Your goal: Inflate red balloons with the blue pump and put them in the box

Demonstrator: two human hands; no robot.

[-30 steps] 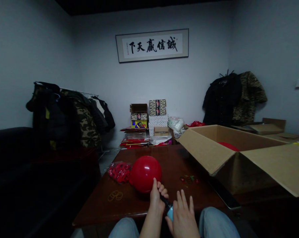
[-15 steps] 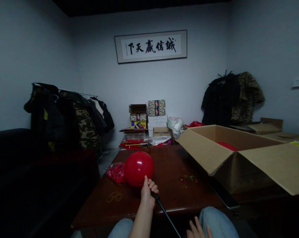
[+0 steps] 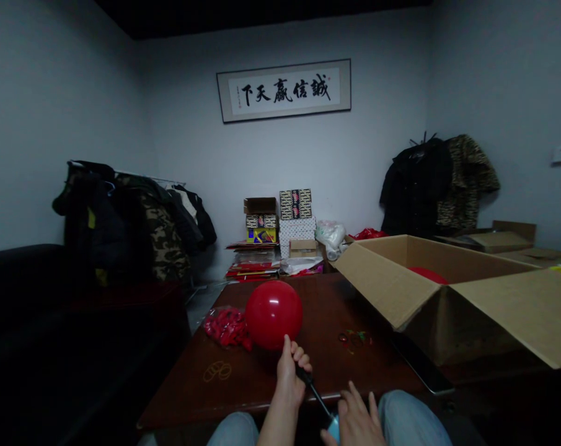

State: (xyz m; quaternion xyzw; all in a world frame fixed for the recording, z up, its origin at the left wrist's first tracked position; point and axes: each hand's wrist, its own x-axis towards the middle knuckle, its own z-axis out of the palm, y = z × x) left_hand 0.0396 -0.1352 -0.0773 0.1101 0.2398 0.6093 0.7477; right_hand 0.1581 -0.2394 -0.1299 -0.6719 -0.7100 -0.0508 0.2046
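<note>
A round, inflated red balloon (image 3: 273, 314) stands over the table in front of me. My left hand (image 3: 293, 367) is closed around its neck, thumb up, together with the black end of a balloon pump (image 3: 319, 396). From there the pump's thin dark shaft slants down to the right to a light blue part. My right hand (image 3: 357, 416) is on that blue part, fingers partly spread and its grip partly hidden at the bottom edge. Left of the balloon lies a clear bag of uninflated red balloons (image 3: 227, 326).
Several yellow rubber bands (image 3: 217, 371) lie at the table's (image 3: 182, 396) left front, coloured bands (image 3: 354, 339) at right. An open cardboard box (image 3: 470, 328) with something red inside stands right, a dark flat phone-like object (image 3: 422, 362) beside it. Stacked boxes (image 3: 297, 232) stand behind.
My right hand has come up and closer to my left hand, with the blue part now showing and less shaft between. The balloon and left hand sit slightly further right in view.
</note>
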